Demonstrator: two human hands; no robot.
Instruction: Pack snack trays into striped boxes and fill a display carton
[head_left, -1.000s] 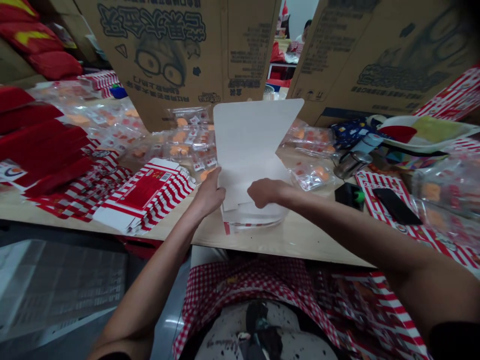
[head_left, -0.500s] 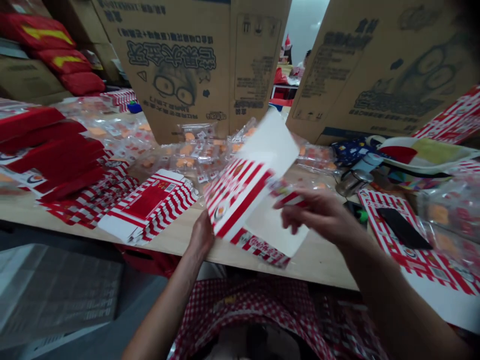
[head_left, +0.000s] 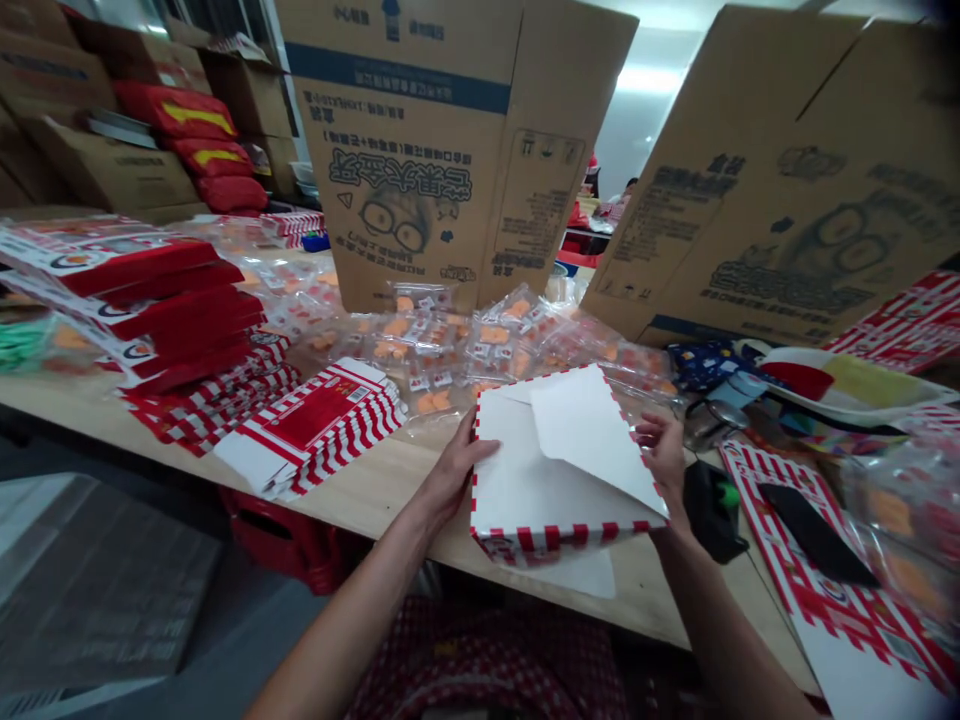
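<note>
A white-lined carton with red-and-white stripes (head_left: 547,500) is tilted in front of me, its plain white inside facing up. One white flap lies folded across it, and another white piece shows below its front edge. My left hand (head_left: 454,475) grips the left edge, thumb on top and fingers underneath. At the right side, my right hand (head_left: 664,465) holds against the carton with bent fingers; its palm is partly hidden by the near corner. Just beyond the carton lie clear packets with orange pieces (head_left: 491,345).
Flat striped cartons (head_left: 322,415) are stacked at the left, beside a pile of filled-out red boxes (head_left: 180,300). Tall brown cardboard boxes (head_left: 420,170) stand behind. At the right are a black tape dispenser (head_left: 712,510), a metal cup (head_left: 712,420) and a dark phone-like slab (head_left: 817,535).
The carton has turned so its white inside faces up, with a flap folded over. My right hand has moved from its open side to its right edge. My view has shifted slightly left.
</note>
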